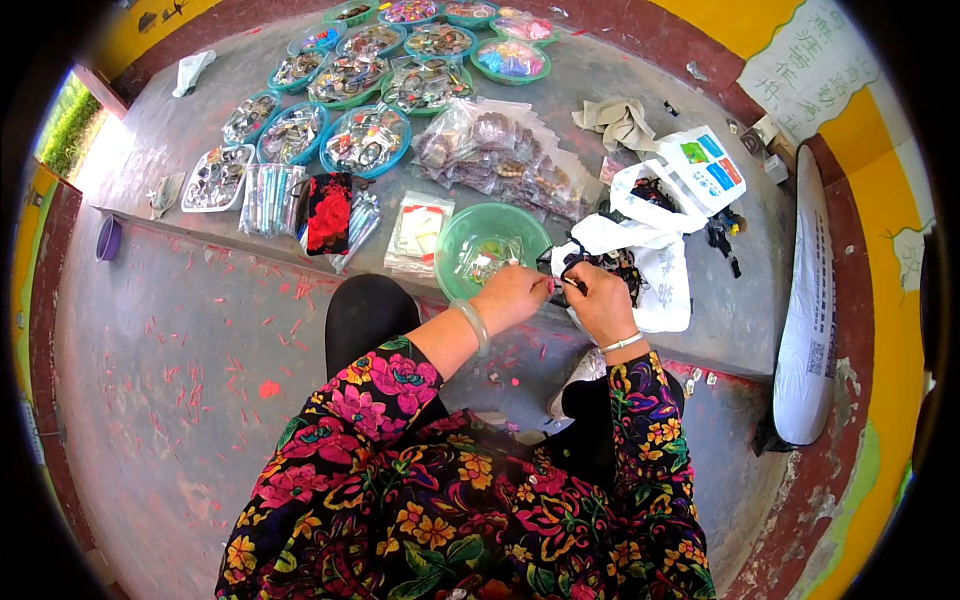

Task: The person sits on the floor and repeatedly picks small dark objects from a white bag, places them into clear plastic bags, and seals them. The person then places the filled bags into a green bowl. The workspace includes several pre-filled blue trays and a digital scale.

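Observation:
My left hand (510, 297) is closed in a pinch over the right edge of a green plastic basin (465, 228). A small packet of mixed trinkets (490, 262) lies in the basin below the fingers. Close beside it, my right hand (602, 304) is also pinched, at the near side of an open white plastic bag (667, 300). Black strap-like pieces (622, 262) fill the bag's mouth. Something small and dark shows at the right fingertips. Whatever each hand holds is too small to name.
Several basins of packed trinkets (366, 140) crowd the back left of the raised ledge. Clear bags of brown beads (505, 150) lie behind the green basin. Packs of pens (268, 200) and a red-and-black pouch (328, 215) sit leftward. A long silver-white bundle (806, 320) leans at the right.

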